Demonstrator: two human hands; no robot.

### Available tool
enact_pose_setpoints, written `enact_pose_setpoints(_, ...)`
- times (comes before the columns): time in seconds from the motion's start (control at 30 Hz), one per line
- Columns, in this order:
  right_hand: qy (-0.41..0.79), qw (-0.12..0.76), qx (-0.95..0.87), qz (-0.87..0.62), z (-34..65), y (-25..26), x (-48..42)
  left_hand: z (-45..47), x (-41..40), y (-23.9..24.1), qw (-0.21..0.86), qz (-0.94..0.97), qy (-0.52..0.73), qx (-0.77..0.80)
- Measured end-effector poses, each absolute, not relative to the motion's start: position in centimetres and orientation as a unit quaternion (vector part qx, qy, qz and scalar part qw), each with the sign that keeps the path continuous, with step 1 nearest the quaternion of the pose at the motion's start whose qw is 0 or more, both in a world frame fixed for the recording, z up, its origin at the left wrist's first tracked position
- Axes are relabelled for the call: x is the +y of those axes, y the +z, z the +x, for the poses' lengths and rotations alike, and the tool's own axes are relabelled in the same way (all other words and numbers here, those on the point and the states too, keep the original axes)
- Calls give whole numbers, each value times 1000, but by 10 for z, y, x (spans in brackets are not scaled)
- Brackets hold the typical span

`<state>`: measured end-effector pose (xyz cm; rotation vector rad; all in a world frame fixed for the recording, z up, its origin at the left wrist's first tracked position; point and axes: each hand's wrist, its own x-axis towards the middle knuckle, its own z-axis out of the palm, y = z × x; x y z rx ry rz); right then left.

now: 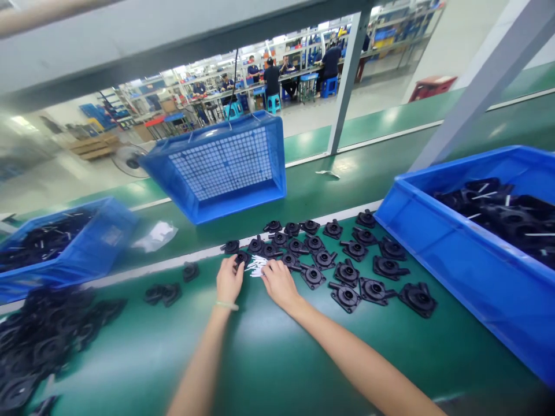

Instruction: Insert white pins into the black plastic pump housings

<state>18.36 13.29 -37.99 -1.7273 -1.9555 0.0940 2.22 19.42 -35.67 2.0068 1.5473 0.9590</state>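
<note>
My left hand (229, 280), with a pale bangle at the wrist, has its fingers curled on a black plastic pump-housing-like part (241, 257). Just to the right, my right hand (281, 281) reaches into a small pile of thin white pins (256, 266); its fingertips are pinched together at the pile's edge. Whether a single pin is between them is too small to see. Several similar black parts (347, 272), each a square flange with a round hub and a side spout, lie spread to the right of the pile on the green belt (277, 364).
A blue crate (459, 242) of black parts and white pins stands at right, another (99, 245) at left. A tilted blue crate (277, 167) is ahead. Black parts are heaped (47, 341) at left. A plastic bag (156, 236) lies beyond. A post (347, 86) rises ahead; people sit in the background.
</note>
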Motion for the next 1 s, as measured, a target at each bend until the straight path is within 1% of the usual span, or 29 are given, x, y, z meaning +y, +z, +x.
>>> enact_pose_setpoints(0.2,12,292,-732,-615,189,-382,133,26,215,-356,179,731,356,554)
enact_pose_setpoints(0.3,9,300,-739,-603,192,-387,136,13,204,-353,179,713,381,561)
enact_pose_setpoints(0.5,29,284,-746,-602,192,-391,139,-17,164,-359,195,655,421,596)
enact_pose_setpoints(0.67,56,305,-740,-597,192,-386,135,-29,150,-372,228,656,392,603)
enact_pose_setpoints(1.0,73,292,-738,-604,191,-381,132,-32,153,-376,244,701,359,566)
